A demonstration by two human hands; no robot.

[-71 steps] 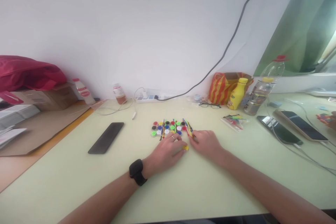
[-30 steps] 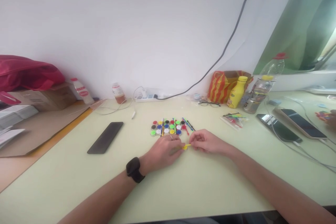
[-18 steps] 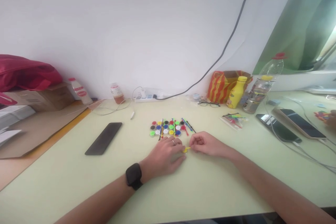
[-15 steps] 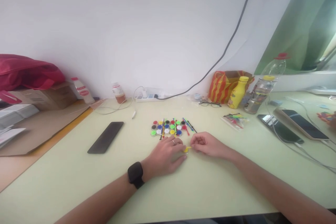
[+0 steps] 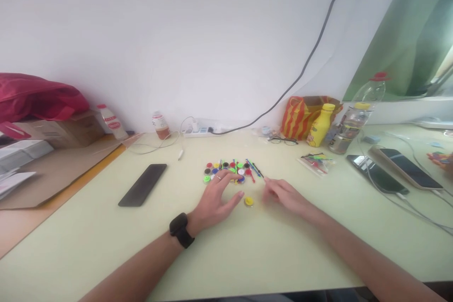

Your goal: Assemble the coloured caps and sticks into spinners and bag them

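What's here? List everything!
Round plastic disc: one, yellow, front centre
Grouped discs: many, multicoloured, centre
Thin plastic sticks: several, multicoloured, among discs
Plastic pouch: one, clear, right
Flat slab: one, black, left
Phones: two, dark, right
Bottles: five, white, amber, yellow, clear, back
Striped bag: one, red-yellow, right
Eyeglasses: one, dark, back
Power strip: one, white, back
Cables: several, grey, white, scattered
Cardboard box: one, brown, left
Cloth: one, crimson, atop
Table: one, green, beneath
Left grip: one, at discs
Right grip: one, blurred, by sticks

Left hand [image 5: 213, 202] off yellow disc [image 5: 249, 201], right hand [image 5: 285, 196] drawn back
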